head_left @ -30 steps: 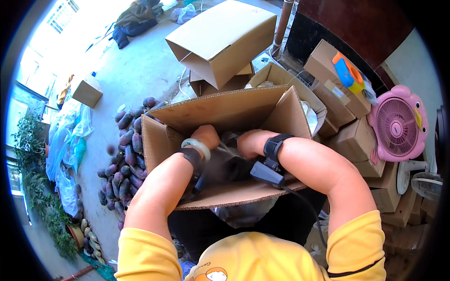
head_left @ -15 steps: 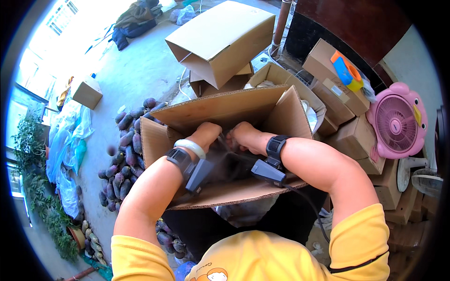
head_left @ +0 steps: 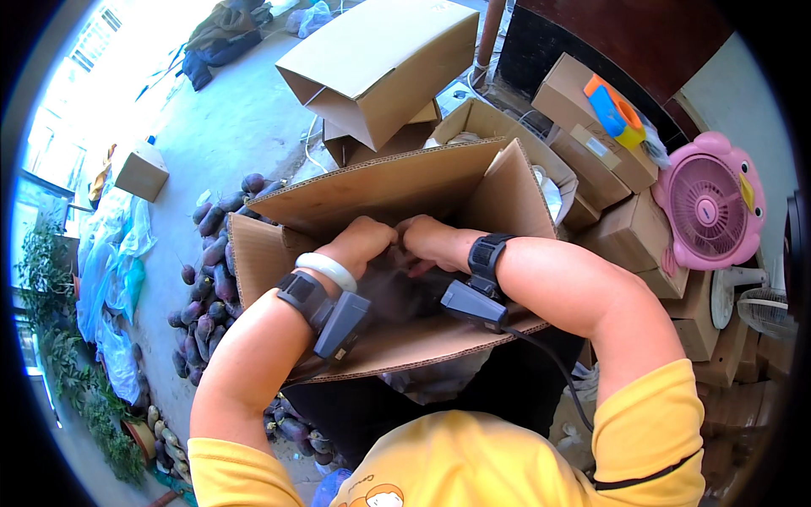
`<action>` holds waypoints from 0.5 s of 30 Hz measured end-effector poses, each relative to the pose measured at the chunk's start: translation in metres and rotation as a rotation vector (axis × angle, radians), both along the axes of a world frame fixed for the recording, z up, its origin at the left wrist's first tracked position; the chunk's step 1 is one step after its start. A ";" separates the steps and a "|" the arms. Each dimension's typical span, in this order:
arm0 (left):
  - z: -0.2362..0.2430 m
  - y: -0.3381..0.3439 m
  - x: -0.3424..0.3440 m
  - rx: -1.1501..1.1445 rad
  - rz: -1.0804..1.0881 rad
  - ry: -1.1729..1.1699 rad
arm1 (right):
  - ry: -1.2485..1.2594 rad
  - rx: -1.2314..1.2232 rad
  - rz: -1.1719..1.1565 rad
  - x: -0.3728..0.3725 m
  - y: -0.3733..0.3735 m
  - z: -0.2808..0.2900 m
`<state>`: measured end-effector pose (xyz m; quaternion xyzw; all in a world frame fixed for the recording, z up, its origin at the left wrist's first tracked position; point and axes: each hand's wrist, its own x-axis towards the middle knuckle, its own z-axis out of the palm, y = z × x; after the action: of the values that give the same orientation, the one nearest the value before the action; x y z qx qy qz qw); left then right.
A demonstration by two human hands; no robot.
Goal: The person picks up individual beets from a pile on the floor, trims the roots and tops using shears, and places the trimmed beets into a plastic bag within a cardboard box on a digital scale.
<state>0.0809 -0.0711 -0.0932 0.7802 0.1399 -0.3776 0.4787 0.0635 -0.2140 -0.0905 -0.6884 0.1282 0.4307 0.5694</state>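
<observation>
An open cardboard box [head_left: 372, 190] stands in front of me with its flaps raised. Both my hands reach into its mouth and meet near the far wall. My left hand [head_left: 365, 240], below a white bangle [head_left: 328, 270], is closed with its fingers curled inward. Right beside it, my right hand [head_left: 427, 241] is closed too, its knuckles touching or nearly touching the left. What the fingers pinch is too hazy to make out. Below them the inside of the box is dark and blurred. Black strapped devices [head_left: 342, 325] sit on both wrists.
Dark purple, elongated roots or vegetables [head_left: 211, 296] lie heaped on the floor at left. More cartons [head_left: 380, 59] stand beyond the box and at right, near a pink fan [head_left: 714, 203]. Blue plastic sheeting [head_left: 118, 279] and green plants [head_left: 80, 380] line the left side.
My hands have drawn together inside the box and stay closed. The whole scene has shifted slightly left and up in the view.
</observation>
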 end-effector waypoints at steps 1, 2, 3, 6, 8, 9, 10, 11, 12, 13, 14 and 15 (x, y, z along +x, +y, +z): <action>0.008 0.001 0.003 0.077 -0.112 -0.031 | -0.043 -0.076 0.090 0.002 0.002 -0.002; 0.016 0.002 0.007 0.155 -0.223 -0.061 | -0.083 -0.151 0.181 0.004 0.003 -0.005; 0.024 0.002 0.009 0.266 -0.353 -0.109 | -0.183 -0.198 0.268 0.006 0.003 -0.011; 0.030 -0.007 0.016 0.559 -0.665 -0.067 | -0.401 -0.411 0.506 0.011 -0.002 -0.026; -0.011 0.014 0.020 0.580 -0.829 -0.227 | -0.519 -0.473 0.708 0.015 0.004 -0.025; -0.040 0.026 0.022 0.587 -0.913 -0.309 | -0.576 -0.505 0.807 0.016 0.006 -0.025; -0.056 0.022 0.022 0.578 -1.011 -0.402 | -0.592 -0.507 0.914 0.013 0.002 -0.030; -0.001 0.008 0.010 0.586 -1.070 -0.367 | -0.652 -0.446 1.245 0.009 -0.001 -0.016; -0.051 0.025 0.013 0.593 -1.048 -0.377 | -0.649 -0.494 1.445 0.001 0.006 -0.004; -0.090 0.050 0.016 0.619 -1.007 -0.393 | -0.585 -0.448 1.440 0.002 0.017 0.015; -0.070 0.032 0.008 0.565 -1.018 -0.366 | -0.572 -0.533 1.481 -0.002 0.013 0.047; -0.033 0.012 0.001 0.514 -1.045 -0.350 | -0.538 -0.585 1.416 -0.002 0.008 0.055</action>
<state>0.0823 -0.0590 -0.1262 0.8867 -0.2558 -0.3829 0.0422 0.0619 -0.2059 -0.0353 -0.8070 -0.3718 0.4578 -0.0298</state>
